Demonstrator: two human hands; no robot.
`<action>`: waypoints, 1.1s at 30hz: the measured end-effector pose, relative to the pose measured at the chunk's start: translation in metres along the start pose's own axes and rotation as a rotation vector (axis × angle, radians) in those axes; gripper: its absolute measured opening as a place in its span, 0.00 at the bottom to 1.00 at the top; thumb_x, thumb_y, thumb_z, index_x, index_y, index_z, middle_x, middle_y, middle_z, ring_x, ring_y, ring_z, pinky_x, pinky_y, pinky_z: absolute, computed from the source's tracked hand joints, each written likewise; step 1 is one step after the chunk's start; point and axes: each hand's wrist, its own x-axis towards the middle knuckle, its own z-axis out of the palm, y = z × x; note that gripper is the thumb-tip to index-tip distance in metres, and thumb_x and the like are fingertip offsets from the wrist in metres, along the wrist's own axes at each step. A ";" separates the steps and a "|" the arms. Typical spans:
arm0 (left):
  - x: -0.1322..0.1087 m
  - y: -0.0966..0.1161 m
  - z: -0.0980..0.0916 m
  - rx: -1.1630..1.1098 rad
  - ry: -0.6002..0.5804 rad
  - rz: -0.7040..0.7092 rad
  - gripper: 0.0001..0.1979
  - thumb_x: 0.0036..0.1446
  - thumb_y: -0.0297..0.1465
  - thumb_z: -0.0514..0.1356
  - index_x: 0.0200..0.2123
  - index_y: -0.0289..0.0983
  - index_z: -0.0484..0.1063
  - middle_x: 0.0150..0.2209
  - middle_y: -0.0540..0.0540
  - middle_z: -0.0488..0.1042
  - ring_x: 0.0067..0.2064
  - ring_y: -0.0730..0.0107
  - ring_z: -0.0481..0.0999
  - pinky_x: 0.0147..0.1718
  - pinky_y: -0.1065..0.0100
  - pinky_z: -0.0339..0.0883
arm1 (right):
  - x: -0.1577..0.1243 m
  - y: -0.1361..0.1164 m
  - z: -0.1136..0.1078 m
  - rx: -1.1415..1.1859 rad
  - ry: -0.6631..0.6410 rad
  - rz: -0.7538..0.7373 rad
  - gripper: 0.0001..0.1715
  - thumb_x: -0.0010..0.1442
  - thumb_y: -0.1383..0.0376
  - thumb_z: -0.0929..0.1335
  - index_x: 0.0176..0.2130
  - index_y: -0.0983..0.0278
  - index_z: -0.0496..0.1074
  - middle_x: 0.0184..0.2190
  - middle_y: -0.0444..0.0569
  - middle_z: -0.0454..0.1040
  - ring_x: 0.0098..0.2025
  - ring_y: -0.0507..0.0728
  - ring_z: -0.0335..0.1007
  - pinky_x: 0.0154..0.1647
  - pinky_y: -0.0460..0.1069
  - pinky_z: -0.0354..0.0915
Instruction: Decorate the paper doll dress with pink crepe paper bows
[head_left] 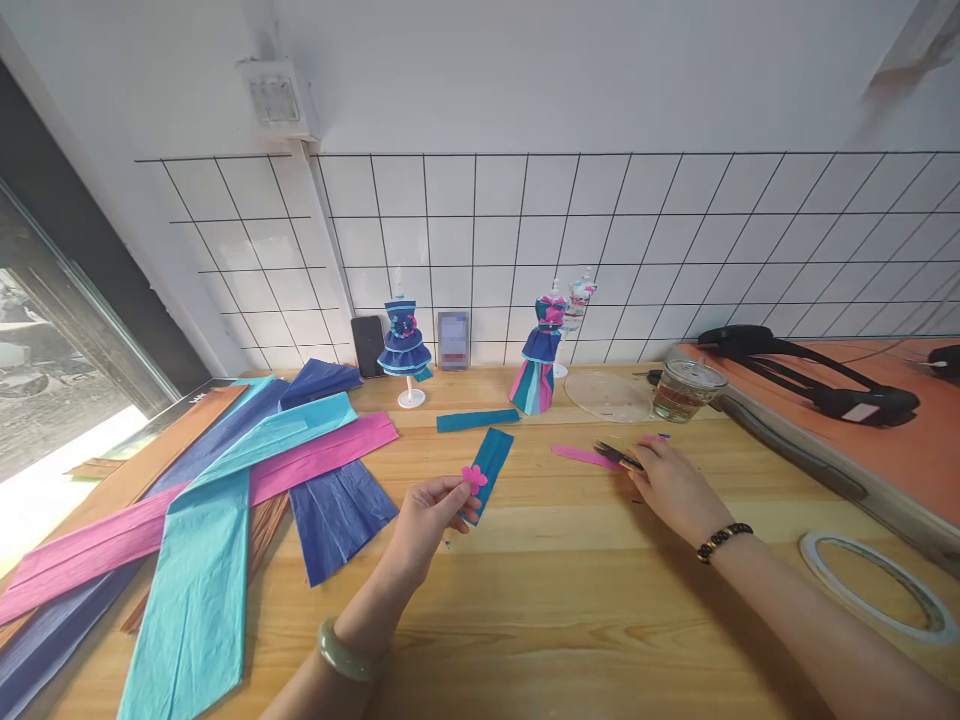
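My left hand (435,515) pinches a small pink paper flower (474,479) between thumb and fingers. Just behind the flower lies a teal crepe paper strip (495,455), partly hidden by the fingertips. On the right, my right hand (679,485) is closed around the handle end of dark scissors (619,456), low over the wooden table. The blades point left and lie across a narrow pink paper strip (574,455). Small pink and blue scraps (657,437) show beside the right fingers. Another teal strip (476,420) rests farther back.
Crepe paper strips in turquoise (206,570), pink (322,458) and dark blue (337,525) spread over the left side. Dress forms in blue (405,335) and multicoloured paper (541,350) stand at the back. A lidded glass (686,390) and tape roll (877,585) are on the right.
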 end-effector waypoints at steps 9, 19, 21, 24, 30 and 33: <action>-0.014 -0.004 0.008 0.708 0.012 0.469 0.11 0.55 0.34 0.55 0.37 0.42 0.77 0.26 0.46 0.76 0.29 0.68 0.72 0.36 0.67 0.65 | -0.023 -0.115 -0.039 1.169 -0.371 0.128 0.20 0.58 0.53 0.62 0.37 0.66 0.70 0.34 0.52 0.73 0.31 0.54 0.70 0.32 0.49 0.65; -0.017 0.002 0.002 1.190 -0.327 0.906 0.18 0.60 0.23 0.47 0.50 0.40 0.68 0.33 0.42 0.75 0.35 0.67 0.72 0.35 0.67 0.65 | -0.029 -0.158 -0.033 1.738 -0.724 0.292 0.22 0.50 0.57 0.71 0.41 0.66 0.69 0.27 0.45 0.73 0.26 0.49 0.70 0.29 0.45 0.65; -0.017 0.004 0.002 1.227 -0.334 0.922 0.18 0.60 0.23 0.47 0.51 0.40 0.67 0.34 0.42 0.75 0.35 0.66 0.73 0.34 0.67 0.66 | -0.030 -0.157 -0.029 1.774 -0.709 0.290 0.22 0.48 0.60 0.73 0.42 0.66 0.68 0.27 0.44 0.73 0.27 0.49 0.69 0.31 0.46 0.66; -0.016 0.006 0.002 1.236 -0.356 0.898 0.18 0.60 0.24 0.47 0.50 0.39 0.68 0.34 0.41 0.76 0.36 0.65 0.73 0.32 0.67 0.66 | -0.033 -0.157 -0.025 1.801 -0.713 0.284 0.23 0.47 0.62 0.73 0.42 0.66 0.68 0.27 0.44 0.72 0.28 0.49 0.69 0.31 0.46 0.65; -0.016 -0.002 0.009 0.833 -0.189 0.536 0.18 0.57 0.30 0.53 0.51 0.43 0.67 0.33 0.43 0.76 0.36 0.63 0.74 0.37 0.66 0.66 | -0.033 -0.156 -0.027 1.631 -0.552 0.223 0.25 0.48 0.56 0.72 0.44 0.65 0.67 0.26 0.43 0.72 0.29 0.52 0.69 0.35 0.49 0.65; -0.018 -0.005 0.016 0.537 -0.163 0.276 0.22 0.57 0.33 0.53 0.56 0.42 0.60 0.34 0.45 0.76 0.37 0.65 0.74 0.36 0.67 0.67 | -0.033 -0.156 -0.027 1.502 -0.446 0.190 0.25 0.50 0.54 0.70 0.45 0.64 0.66 0.30 0.45 0.73 0.33 0.54 0.70 0.40 0.51 0.65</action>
